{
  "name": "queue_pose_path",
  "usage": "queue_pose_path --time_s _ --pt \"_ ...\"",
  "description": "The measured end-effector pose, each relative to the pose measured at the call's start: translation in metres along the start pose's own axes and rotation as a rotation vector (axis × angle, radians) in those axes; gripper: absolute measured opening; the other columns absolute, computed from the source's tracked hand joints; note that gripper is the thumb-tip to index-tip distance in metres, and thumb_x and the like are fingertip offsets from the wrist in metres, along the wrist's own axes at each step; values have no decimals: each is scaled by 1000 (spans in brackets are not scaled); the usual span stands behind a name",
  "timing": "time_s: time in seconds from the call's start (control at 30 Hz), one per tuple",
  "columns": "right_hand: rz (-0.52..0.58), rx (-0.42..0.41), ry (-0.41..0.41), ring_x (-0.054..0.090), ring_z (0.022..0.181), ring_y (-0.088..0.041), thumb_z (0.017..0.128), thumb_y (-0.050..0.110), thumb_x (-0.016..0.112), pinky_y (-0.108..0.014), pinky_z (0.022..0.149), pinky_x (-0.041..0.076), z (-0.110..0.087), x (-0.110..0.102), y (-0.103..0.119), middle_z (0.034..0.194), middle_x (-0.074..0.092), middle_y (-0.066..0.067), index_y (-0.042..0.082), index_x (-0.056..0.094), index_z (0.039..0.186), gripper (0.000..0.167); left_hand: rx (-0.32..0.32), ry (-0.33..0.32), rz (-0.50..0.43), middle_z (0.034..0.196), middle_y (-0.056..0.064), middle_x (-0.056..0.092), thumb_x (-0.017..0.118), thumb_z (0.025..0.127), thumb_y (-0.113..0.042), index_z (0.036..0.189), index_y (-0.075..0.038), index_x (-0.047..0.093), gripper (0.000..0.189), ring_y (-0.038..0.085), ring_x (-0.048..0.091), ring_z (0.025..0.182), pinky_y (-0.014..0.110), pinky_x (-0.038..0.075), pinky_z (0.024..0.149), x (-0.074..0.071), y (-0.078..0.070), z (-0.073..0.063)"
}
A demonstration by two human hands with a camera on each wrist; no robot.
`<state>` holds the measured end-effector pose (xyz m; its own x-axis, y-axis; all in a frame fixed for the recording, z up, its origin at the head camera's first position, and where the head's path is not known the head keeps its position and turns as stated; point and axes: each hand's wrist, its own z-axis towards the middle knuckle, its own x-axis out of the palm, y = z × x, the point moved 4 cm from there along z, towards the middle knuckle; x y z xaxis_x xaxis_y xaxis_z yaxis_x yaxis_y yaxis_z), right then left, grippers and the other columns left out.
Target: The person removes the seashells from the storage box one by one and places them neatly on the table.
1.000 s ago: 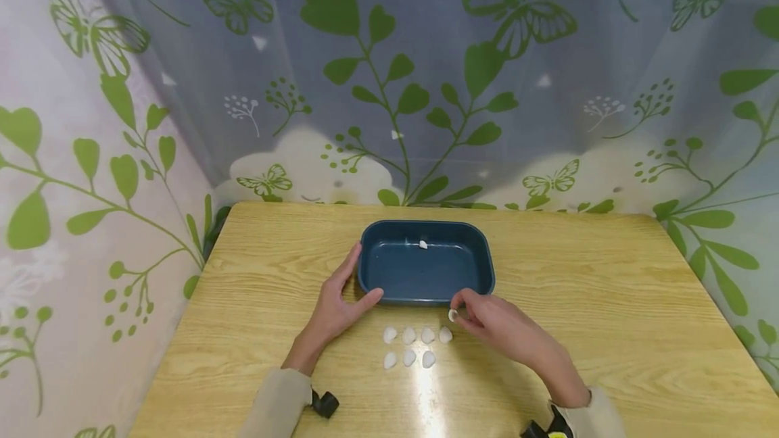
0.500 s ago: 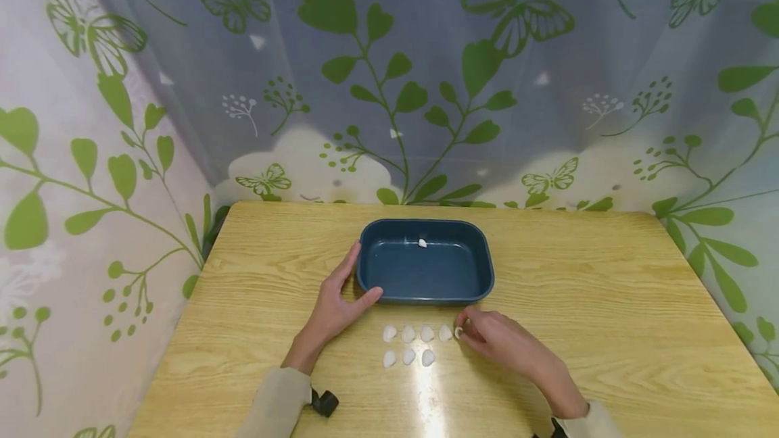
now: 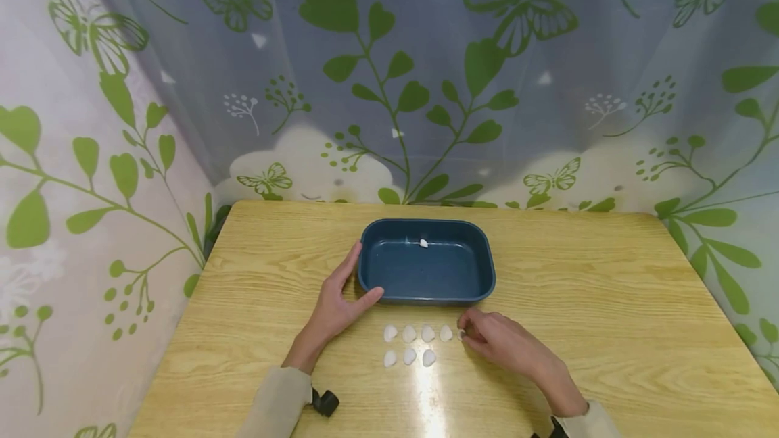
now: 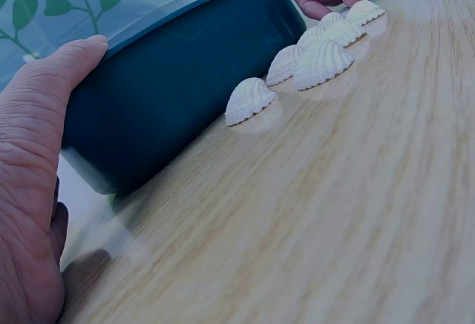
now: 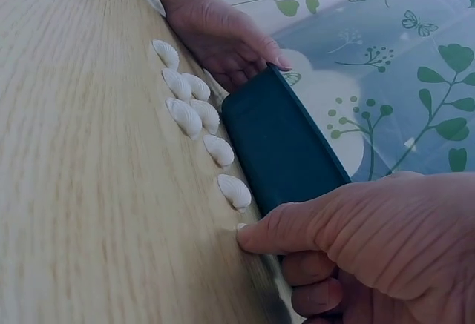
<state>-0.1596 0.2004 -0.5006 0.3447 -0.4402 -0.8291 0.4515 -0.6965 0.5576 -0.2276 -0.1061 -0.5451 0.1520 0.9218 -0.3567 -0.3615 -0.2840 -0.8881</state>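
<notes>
A dark blue rectangular basin [image 3: 426, 278] stands on the table, with one small white shell [image 3: 423, 243] inside near its back wall. My left hand [image 3: 331, 308] holds the basin's left end, thumb on the front rim and fingers along the side. My right hand [image 3: 511, 345] pinches a white shell [image 3: 461, 334] between thumb and fingers, close to the tabletop at the right end of the back row; the fingers hide most of it. Several ribbed white shells [image 5: 234, 190] lie in two rows in front of the basin.
The wooden table [image 3: 608, 296] reaches a patterned curtain [image 3: 420, 86] behind and at both sides. The front row of shells [image 3: 410, 357] ends short of the back row's right end. Dark camera mounts [image 3: 325, 403] sit at the wrists.
My right hand has moved down and slightly right from the basin's front rim, taking the pinched shell to the back row's right end. The left hand and basin have stayed put.
</notes>
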Motion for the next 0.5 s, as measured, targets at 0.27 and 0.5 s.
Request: queue_pose_path --time_s 0.27,0.5 --pt "23 23 83 36 55 2 100 12 70 -21 52 37 3 -8 11 62 42 16 7 69 114 15 -6 6 -2 173 3 23 80 94 -29 168 -28 22 94 16 22 158 50 23 128 -1 -1 0" --pt "1 -31 78 30 49 3 101 16 69 -20 50 37 8 -32 39 56 35 17 3 72 118 21 -4 1 -10 172 11 25 80 94 -21 168 -16 24 93 22 23 158 52 23 127 -3 -17 -1"
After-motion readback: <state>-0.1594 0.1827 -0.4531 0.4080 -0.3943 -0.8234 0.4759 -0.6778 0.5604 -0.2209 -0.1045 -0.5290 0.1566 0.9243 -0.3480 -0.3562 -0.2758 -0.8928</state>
